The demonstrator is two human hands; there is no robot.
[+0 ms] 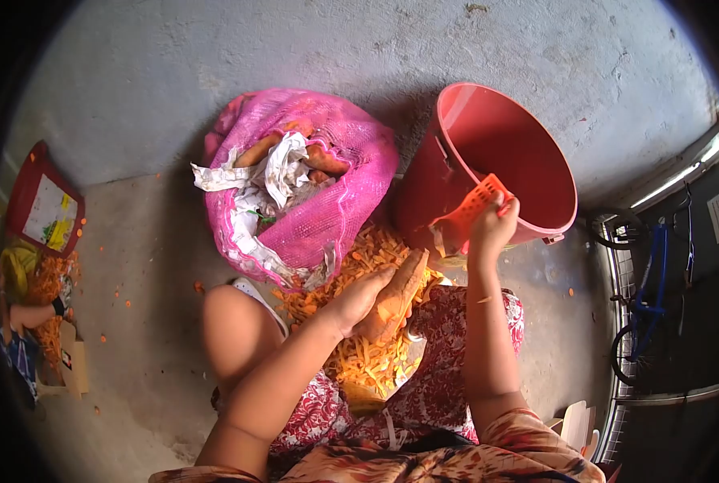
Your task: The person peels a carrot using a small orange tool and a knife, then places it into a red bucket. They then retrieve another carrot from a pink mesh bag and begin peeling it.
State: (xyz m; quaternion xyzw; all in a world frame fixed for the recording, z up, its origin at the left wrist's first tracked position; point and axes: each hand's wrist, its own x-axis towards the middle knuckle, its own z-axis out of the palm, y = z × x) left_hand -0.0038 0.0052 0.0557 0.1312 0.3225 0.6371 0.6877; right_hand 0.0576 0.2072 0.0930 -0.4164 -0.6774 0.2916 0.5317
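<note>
My left hand (363,299) is closed around a large, partly peeled sweet potato (393,304) that tilts up over my lap. In my right hand (493,224) is an orange plastic peeler (479,198) with holes through it, raised in front of the red bucket (448,153). A thin strip of peel (438,240) hangs near the peeler. Between my legs lies a heap of orange peelings (367,362). Ahead of my left hand, a pink mesh sack (335,209) stands open, with unpeeled roots (327,159) and crumpled paper (283,173) inside.
A rough grey wall (295,48) rises behind the sack and bucket. At far left, another person's arm (33,314) shows beside more orange peelings (57,278) and a red container (45,201). A blue bicycle (653,282) stands at right. Small orange bits dot the floor (150,338).
</note>
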